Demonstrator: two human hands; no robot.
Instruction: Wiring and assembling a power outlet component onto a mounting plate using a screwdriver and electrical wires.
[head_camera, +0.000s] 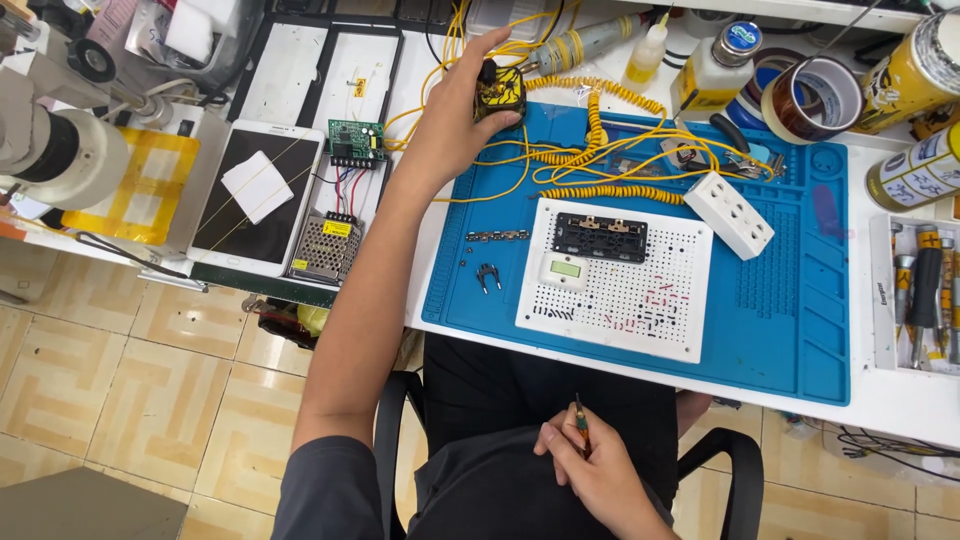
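- Nearest the camera, at six o'clock, the right hand (597, 470) rests in the lap, fingers pinched around a thin screwdriver (581, 424) that points up.
- At twelve o'clock the left hand (455, 110) reaches across the white bench, fingers closed over a small yellow-and-black device (500, 92) at the top left corner of the blue mat (790, 300).
- Yellow wires (600, 150) spread from that device toward three o'clock.
- Centre of the mat: a white perforated board (620, 290) carrying a black module (600, 236).
- At two o'clock of the board, a white socket block (728, 214).
- At nine o'clock, a white tablet (258, 198).
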